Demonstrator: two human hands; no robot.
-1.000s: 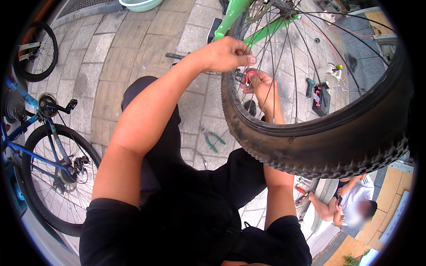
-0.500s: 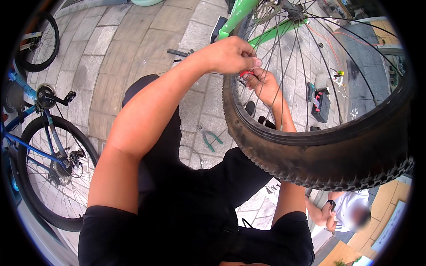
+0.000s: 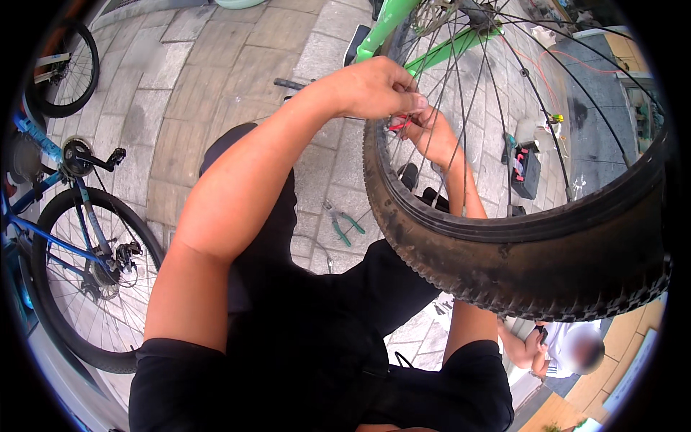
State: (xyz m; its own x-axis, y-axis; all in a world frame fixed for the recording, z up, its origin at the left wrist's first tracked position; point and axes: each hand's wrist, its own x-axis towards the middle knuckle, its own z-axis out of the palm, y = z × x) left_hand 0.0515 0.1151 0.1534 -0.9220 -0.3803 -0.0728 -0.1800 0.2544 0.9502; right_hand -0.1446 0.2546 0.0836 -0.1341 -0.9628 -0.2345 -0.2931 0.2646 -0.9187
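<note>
Far left: a blue bicycle (image 3: 65, 237) stands on the paving (image 3: 187, 93), its wheel and crank in view; a second wheel (image 3: 68, 68) sits at the upper left; green-handled pliers (image 3: 344, 223) lie on the paving near the person's dark-clad knee. Centre: the left hand (image 3: 374, 88) is raised to the spokes (image 3: 461, 93), fingers curled nearly closed and pinched at a small red tool (image 3: 398, 124) at the spokes; whether it alone grips the tool cannot be told. Just right of it, touching, the right hand (image 3: 430, 135) reaches in among the spokes, fingers bent close on the same red tool; its grip is partly hidden by the left hand. The tyre (image 3: 504, 266) of the big wheel fills the right half, held by a green frame (image 3: 392, 21) at the top. Beyond the spokes, a dark toolbox (image 3: 524, 164) rests on the paving; lower right, another person (image 3: 554, 349) sits.
</note>
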